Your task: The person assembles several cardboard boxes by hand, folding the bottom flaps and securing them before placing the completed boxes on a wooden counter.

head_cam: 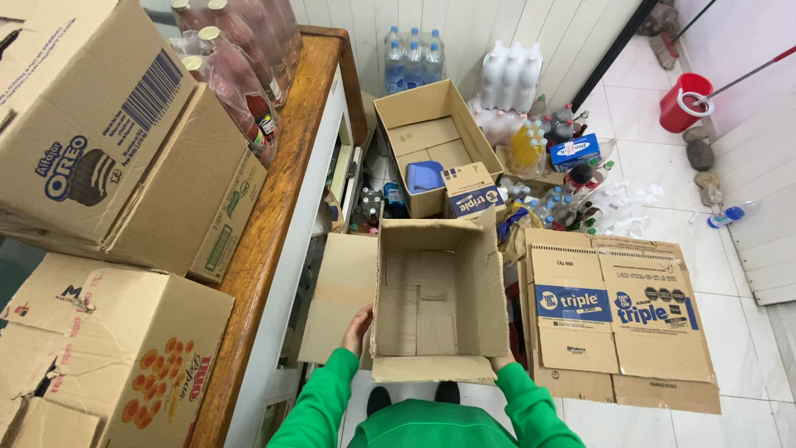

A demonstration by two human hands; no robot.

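1. Holding an open empty cardboard box at waist height over the floor, both hands.
2. Left hand grip closed on box's left wall.
3. Right hand mostly hidden under box corner; grip unclear.
4. Flattened carton just right; wooden table left.

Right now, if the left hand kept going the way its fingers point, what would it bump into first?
Probably the open flap of the empty cardboard box that the left hand grips, though depth is unclear.
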